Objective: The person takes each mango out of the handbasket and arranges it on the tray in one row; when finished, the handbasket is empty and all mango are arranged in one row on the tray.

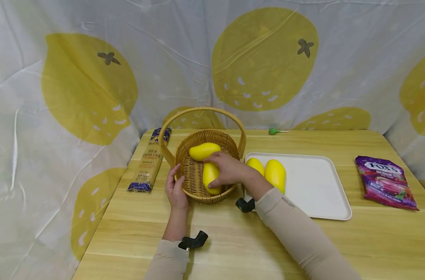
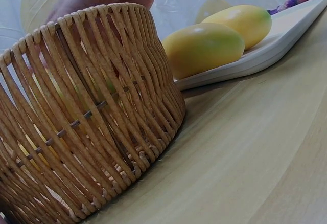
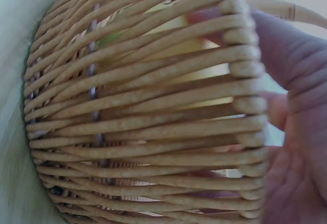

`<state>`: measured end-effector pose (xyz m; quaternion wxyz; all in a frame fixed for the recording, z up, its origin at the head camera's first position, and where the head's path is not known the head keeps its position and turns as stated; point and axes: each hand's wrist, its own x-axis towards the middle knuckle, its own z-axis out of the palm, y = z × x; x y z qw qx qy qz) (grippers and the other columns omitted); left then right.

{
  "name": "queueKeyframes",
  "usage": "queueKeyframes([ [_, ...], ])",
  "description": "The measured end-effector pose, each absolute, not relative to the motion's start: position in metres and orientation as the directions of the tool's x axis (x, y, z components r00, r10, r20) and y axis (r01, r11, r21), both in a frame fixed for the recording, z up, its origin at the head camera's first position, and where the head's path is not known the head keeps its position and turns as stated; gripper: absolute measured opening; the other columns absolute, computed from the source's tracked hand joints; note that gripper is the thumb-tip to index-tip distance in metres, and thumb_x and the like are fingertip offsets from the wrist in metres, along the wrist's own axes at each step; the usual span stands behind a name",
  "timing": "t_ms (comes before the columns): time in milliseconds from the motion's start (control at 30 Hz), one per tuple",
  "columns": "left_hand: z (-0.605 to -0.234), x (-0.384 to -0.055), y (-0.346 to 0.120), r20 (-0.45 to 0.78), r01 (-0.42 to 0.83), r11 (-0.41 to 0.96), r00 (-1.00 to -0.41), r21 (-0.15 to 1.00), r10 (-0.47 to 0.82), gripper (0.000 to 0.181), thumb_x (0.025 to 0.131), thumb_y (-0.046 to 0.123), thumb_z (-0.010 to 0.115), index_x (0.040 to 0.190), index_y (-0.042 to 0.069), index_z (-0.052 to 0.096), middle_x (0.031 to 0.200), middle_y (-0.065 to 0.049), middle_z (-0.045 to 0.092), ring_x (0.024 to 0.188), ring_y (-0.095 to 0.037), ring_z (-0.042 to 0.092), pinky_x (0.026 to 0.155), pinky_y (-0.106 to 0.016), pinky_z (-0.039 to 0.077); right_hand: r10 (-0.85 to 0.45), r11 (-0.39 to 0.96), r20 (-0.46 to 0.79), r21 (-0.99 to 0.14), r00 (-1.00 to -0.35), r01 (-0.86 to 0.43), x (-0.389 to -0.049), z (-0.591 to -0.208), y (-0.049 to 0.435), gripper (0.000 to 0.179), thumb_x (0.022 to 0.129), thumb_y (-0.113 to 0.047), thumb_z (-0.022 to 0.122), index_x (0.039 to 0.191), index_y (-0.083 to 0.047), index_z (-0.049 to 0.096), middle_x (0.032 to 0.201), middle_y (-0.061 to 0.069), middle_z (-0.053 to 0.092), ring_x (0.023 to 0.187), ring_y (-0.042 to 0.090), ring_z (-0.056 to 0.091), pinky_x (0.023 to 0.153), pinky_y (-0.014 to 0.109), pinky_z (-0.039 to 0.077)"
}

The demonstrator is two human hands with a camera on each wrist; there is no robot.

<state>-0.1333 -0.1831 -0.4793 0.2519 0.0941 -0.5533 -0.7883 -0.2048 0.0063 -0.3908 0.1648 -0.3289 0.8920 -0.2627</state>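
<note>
A round wicker basket (image 1: 191, 175) with a tall arched handle stands on the wooden table. My left hand (image 1: 177, 194) holds its near-left rim. Inside the basket, my right hand (image 1: 230, 169) grips a yellow mango (image 1: 210, 177) with thumb and fingers over it. Behind that one, a second mango (image 1: 202, 151) lies across the basket floor. In the right wrist view, the weave (image 3: 153, 116) hides much of the gripped fruit. Two more mangoes (image 1: 275, 174) rest at the left end of a white tray (image 1: 314, 186), beside the basket; the left wrist view shows greenish patches on them (image 2: 204, 47).
A spaghetti pack (image 1: 147, 163) lies left of the basket. At the table's back edge is a green lollipop (image 1: 273, 132). A purple Fox's candy bag (image 1: 385, 181) lies right of the tray. A lemon-print curtain (image 1: 184, 58) hangs behind the table.
</note>
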Motion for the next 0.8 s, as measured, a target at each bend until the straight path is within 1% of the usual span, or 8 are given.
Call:
queueKeyframes([
  [100, -0.48, -0.133, -0.183, 0.138, 0.301, -0.266, -0.857, 0.916, -0.497, 0.043, 0.094, -0.002, 0.046, 0.13, 0.009, 0.067, 0.162, -0.01, 0.036, 0.149, -0.025, 0.034, 0.105, -0.027, 0.051, -0.65, 0.618, -0.055, -0.618, -0.758, -0.486, -0.203, -0.386, 0.01, 0.085, 0.075, -0.039, 0.088, 0.15, -0.02, 0.051, 0.16, 0.014, 0.037, 0.138, 0.034, 0.048, 0.111, 0.05, 0.047],
  [167, -0.479, -0.133, -0.183, 0.142, 0.304, -0.265, -0.858, 0.915, -0.493, 0.043, 0.095, -0.003, 0.045, 0.13, 0.009, 0.067, 0.162, -0.01, 0.035, 0.148, -0.025, 0.035, 0.104, -0.026, 0.051, -0.637, 0.595, -0.017, -0.646, -0.771, -0.478, -0.2, -0.381, 0.013, 0.086, 0.075, -0.039, 0.088, 0.15, -0.022, 0.051, 0.162, 0.013, 0.034, 0.139, 0.036, 0.048, 0.109, 0.052, 0.048],
  [233, -0.479, -0.133, -0.183, 0.146, 0.307, -0.264, -0.859, 0.914, -0.491, 0.043, 0.095, -0.003, 0.045, 0.13, 0.01, 0.067, 0.162, -0.01, 0.035, 0.148, -0.025, 0.035, 0.103, -0.026, 0.051, -0.629, 0.568, 0.019, -0.671, -0.777, -0.477, -0.195, -0.375, 0.018, 0.086, 0.075, -0.039, 0.088, 0.15, -0.022, 0.05, 0.164, 0.012, 0.032, 0.141, 0.037, 0.047, 0.109, 0.053, 0.048],
  [400, -0.479, -0.133, -0.183, 0.148, 0.307, -0.262, -0.86, 0.915, -0.488, 0.043, 0.095, -0.002, 0.045, 0.132, 0.007, 0.065, 0.162, -0.01, 0.035, 0.145, -0.023, 0.038, 0.103, -0.027, 0.052, -0.619, 0.513, 0.074, -0.716, -0.782, -0.473, -0.182, -0.364, 0.031, 0.085, 0.075, -0.038, 0.088, 0.15, -0.022, 0.05, 0.165, 0.009, 0.029, 0.143, 0.037, 0.045, 0.109, 0.054, 0.048],
  [467, -0.48, -0.134, -0.182, 0.153, 0.311, -0.26, -0.859, 0.914, -0.489, 0.043, 0.095, -0.002, 0.045, 0.133, 0.005, 0.064, 0.161, -0.012, 0.037, 0.144, -0.022, 0.04, 0.104, -0.027, 0.051, -0.624, 0.498, 0.085, -0.723, -0.777, -0.479, -0.175, -0.362, 0.037, 0.085, 0.075, -0.039, 0.088, 0.15, -0.022, 0.05, 0.165, 0.009, 0.03, 0.144, 0.035, 0.044, 0.109, 0.053, 0.048],
  [633, -0.482, -0.135, -0.182, 0.164, 0.325, -0.248, -0.846, 0.912, -0.507, 0.043, 0.094, -0.004, 0.045, 0.132, 0.003, 0.064, 0.159, -0.015, 0.04, 0.142, -0.02, 0.041, 0.106, -0.024, 0.048, -0.646, 0.475, 0.08, -0.736, -0.759, -0.482, -0.158, -0.361, 0.052, 0.088, 0.074, -0.039, 0.089, 0.151, -0.023, 0.049, 0.164, 0.006, 0.03, 0.138, 0.031, 0.048, 0.104, 0.048, 0.051],
  [733, -0.482, -0.135, -0.182, 0.159, 0.323, -0.245, -0.841, 0.914, -0.517, 0.043, 0.094, -0.004, 0.046, 0.132, 0.002, 0.064, 0.158, -0.015, 0.041, 0.145, -0.021, 0.039, 0.107, -0.024, 0.046, -0.658, 0.484, 0.051, -0.736, -0.751, -0.473, -0.147, -0.36, 0.063, 0.09, 0.073, -0.038, 0.09, 0.151, -0.026, 0.047, 0.163, 0.005, 0.029, 0.134, 0.028, 0.05, 0.102, 0.045, 0.051],
  [800, -0.482, -0.135, -0.182, 0.154, 0.318, -0.245, -0.842, 0.916, -0.517, 0.043, 0.094, -0.004, 0.046, 0.132, 0.003, 0.065, 0.159, -0.015, 0.04, 0.147, -0.022, 0.036, 0.108, -0.024, 0.045, -0.672, 0.494, 0.031, -0.726, -0.74, -0.479, -0.139, -0.359, 0.071, 0.09, 0.072, -0.037, 0.09, 0.151, -0.026, 0.048, 0.16, 0.007, 0.033, 0.131, 0.027, 0.052, 0.102, 0.044, 0.051],
])
